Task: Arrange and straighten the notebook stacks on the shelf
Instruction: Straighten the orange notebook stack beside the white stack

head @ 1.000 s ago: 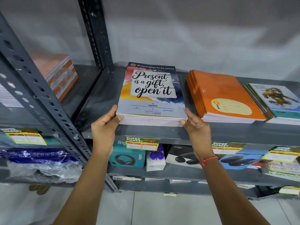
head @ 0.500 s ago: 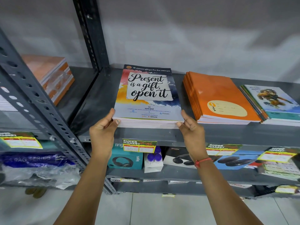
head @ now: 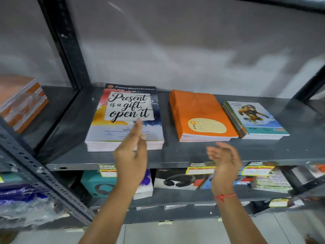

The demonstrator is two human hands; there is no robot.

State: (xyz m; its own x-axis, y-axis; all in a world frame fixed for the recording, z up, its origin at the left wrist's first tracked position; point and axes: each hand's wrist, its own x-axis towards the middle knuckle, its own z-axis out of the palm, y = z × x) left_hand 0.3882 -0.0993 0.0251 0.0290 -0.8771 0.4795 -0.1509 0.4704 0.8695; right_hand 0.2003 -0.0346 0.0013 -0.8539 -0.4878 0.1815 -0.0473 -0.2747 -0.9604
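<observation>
Three notebook stacks lie on the grey metal shelf. The left stack has a cover reading "Present is a gift, open it". An orange stack sits in the middle. A cartoon-cover stack lies at the right. My left hand hovers in front of the left stack, fingers straight, holding nothing. My right hand, with a red thread on the wrist, floats in front of the orange stack, palm turned inward, fingers apart and empty. Neither hand touches a stack.
A perforated upright post crosses the lower left. Another orange stack sits on the neighbouring shelf at far left. Below are boxed headphones, a teal box and yellow price tags. A plastic-wrapped bundle lies lower left.
Both hands have let go of the left stack's front corners and pulled back and to the right. The view has swung so the stacks sit further back.
</observation>
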